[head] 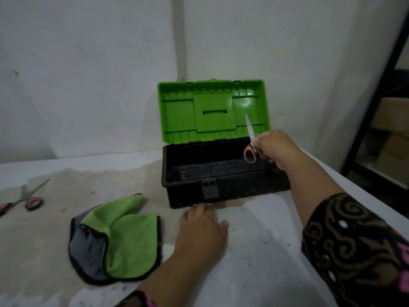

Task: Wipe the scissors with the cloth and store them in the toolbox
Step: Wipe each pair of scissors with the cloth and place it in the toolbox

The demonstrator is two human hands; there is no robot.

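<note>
Over the right end of the open toolbox [243, 187], the right hand [274, 149] has the orange-handled scissors [250, 132] up in the air. The grip is closed tight round the handles, fingers curled, with one orange loop poking out on the left of the fist. Blades are together, pointing up and a touch left, bright against the raised green lid [212, 111]. The black tray below them looks bare and scuffed.

Down on the near side, the left hand [203, 231] lies flat on the tabletop [254, 262]. Its grip is slack, fingers straight and holding nothing, fingertips right at the toolbox's front wall beside the latch [209, 189].

Left of that hand sits the cloth [128, 240], green with a grey side and dark edging, crumpled and folded over itself, apart from the box.

Far off at the left edge, a second pair, the pink-handled scissors [24, 198], rests on the tabletop with blades slightly parted. A dark shelf [389, 120] stands at the far right.
</note>
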